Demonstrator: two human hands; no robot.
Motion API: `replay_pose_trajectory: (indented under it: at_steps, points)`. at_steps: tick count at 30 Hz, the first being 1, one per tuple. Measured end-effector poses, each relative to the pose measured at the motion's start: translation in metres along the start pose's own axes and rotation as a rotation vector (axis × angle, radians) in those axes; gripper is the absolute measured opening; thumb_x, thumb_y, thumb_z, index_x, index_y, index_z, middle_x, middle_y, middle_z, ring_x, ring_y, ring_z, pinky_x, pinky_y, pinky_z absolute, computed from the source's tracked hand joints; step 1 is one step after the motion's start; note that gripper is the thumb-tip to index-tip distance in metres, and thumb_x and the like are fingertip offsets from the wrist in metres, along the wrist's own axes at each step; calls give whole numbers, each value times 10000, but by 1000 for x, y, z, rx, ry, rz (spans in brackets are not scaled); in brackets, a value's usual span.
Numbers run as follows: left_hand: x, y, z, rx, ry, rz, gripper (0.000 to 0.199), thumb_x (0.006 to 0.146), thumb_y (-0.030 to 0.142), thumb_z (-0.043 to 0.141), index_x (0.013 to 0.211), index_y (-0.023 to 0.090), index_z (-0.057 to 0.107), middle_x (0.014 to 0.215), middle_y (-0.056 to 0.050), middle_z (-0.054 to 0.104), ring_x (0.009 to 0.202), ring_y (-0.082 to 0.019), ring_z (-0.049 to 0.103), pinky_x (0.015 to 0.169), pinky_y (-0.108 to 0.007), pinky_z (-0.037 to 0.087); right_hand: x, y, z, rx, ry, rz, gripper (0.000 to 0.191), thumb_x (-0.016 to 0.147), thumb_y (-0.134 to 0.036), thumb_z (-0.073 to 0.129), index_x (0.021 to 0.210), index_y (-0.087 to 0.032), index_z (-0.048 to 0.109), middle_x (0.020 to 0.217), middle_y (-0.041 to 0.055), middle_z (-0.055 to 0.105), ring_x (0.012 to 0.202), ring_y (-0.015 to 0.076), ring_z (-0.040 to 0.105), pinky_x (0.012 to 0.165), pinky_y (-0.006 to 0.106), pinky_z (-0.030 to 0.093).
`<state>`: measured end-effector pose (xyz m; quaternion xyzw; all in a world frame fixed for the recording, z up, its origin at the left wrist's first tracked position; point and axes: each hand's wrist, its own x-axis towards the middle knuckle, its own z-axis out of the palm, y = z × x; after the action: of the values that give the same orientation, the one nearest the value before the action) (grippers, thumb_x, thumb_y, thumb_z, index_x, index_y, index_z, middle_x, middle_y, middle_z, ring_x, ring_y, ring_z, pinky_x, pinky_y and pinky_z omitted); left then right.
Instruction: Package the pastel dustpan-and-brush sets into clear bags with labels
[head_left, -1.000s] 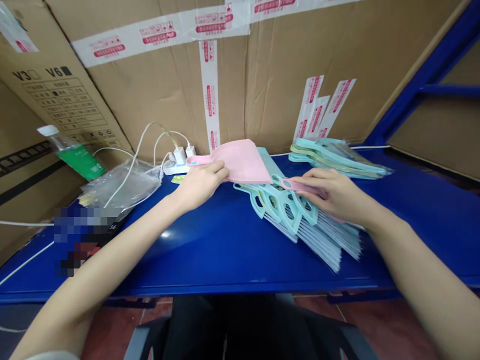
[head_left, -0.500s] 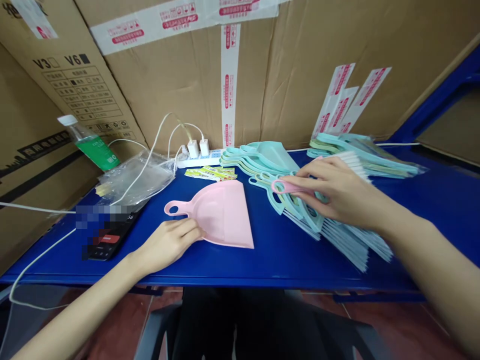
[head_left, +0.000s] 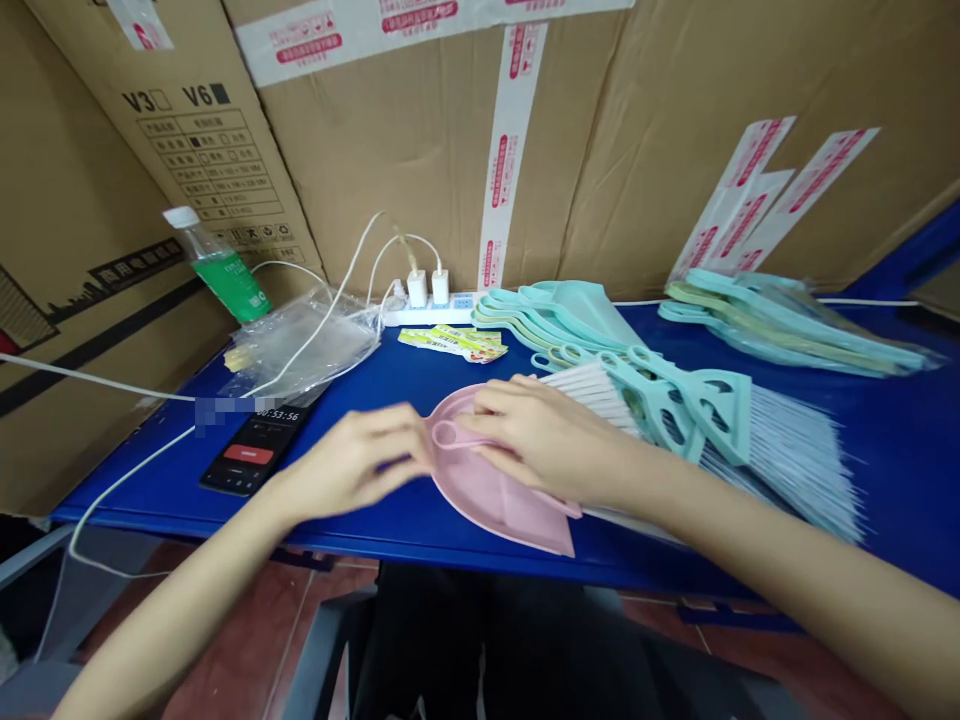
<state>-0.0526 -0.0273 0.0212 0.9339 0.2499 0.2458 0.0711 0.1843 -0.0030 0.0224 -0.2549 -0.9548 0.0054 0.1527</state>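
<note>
The pink dustpan [head_left: 480,495] is slightly tilted near the table's front edge, its wide lip facing right. My left hand [head_left: 367,455] is closed around its handle end, which the fingers mostly hide. My right hand [head_left: 540,440] grips a pink hand brush [head_left: 446,434] by the handle, over the dustpan's pan. White bristles [head_left: 589,388] of this brush stick out to the right from under my hand. Right beside it lie several turquoise and green brushes [head_left: 720,400] in a pile. Behind them sits a stack of turquoise dustpans [head_left: 585,310].
Bagged turquoise dustpans [head_left: 795,320] lie at the back right. A power strip [head_left: 457,308] with chargers and snack-like sachets [head_left: 454,343] are at the back. Left are a phone [head_left: 251,455], clear plastic bags [head_left: 300,340], a bottle [head_left: 225,275] and loose cables. Cardboard boxes [head_left: 420,130] wall the rear.
My right hand has brought the pink brush left, from above the brush pile to over the pink dustpan. My left hand has shifted from the dustpan's near side to its handle; the dustpan has turned.
</note>
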Motion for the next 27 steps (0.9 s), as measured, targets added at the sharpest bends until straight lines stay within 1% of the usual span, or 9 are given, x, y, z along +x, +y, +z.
replay_pose_trajectory:
  at_steps: [3,5,8,11,14,17,19,23,27]
  points:
    - [5,-17,-8,65,109,-216,342,997,303,425,724,175,585,798,-17,581,717,-125,575,680,-238,463,13,-7,8,61,-44,44,270,951,-179,511,1122,-213,717,1055,89,703,979,241,620,848,398,455]
    - [7,-23,-6,111,127,-349,382,1004,317,331,744,182,576,807,-23,575,745,-146,572,718,-273,456,21,-11,12,97,-48,81,291,988,-220,459,1135,-208,710,1008,89,700,938,228,625,822,379,469]
    - [7,-25,4,53,80,-505,386,1000,361,260,823,198,562,804,-14,598,753,-165,579,720,-293,440,29,-17,19,118,-46,149,292,996,-260,449,1038,-171,725,908,92,674,845,219,610,731,351,479]
    - [6,-23,11,-66,-7,-595,387,987,422,257,793,214,520,728,12,578,689,-161,563,670,-280,419,33,-20,26,188,8,186,199,951,-259,548,990,-147,707,887,87,656,844,220,597,742,355,488]
    - [6,-22,12,-179,-46,-631,383,973,452,279,772,212,500,684,28,547,649,-148,549,644,-265,413,29,-18,26,350,70,146,226,950,-261,546,1095,-144,673,933,84,652,871,206,611,805,362,506]
    - [6,-25,12,-306,-67,-627,338,961,429,339,800,197,524,679,40,539,607,-120,518,608,-236,408,15,-5,18,431,83,68,290,967,-244,476,1197,-180,642,1058,98,658,987,205,624,885,379,510]
    - [6,-26,12,-362,-80,-626,305,942,410,390,808,184,545,679,43,531,587,-105,486,578,-220,391,1,8,13,369,85,86,329,975,-251,426,1227,-202,631,1138,108,656,1086,222,608,945,420,498]
    - [7,-30,13,-427,-90,-631,271,898,394,472,803,162,576,728,24,553,633,-104,475,597,-215,388,-31,33,14,86,122,269,431,965,-277,383,1347,-160,547,1263,165,612,1179,281,591,955,483,516]
    - [9,-32,13,-468,-103,-617,263,888,378,483,797,156,590,748,15,555,680,-112,479,623,-216,392,-53,44,26,-99,95,338,464,965,-203,327,1389,-179,515,1215,154,650,1075,269,665,877,454,572]
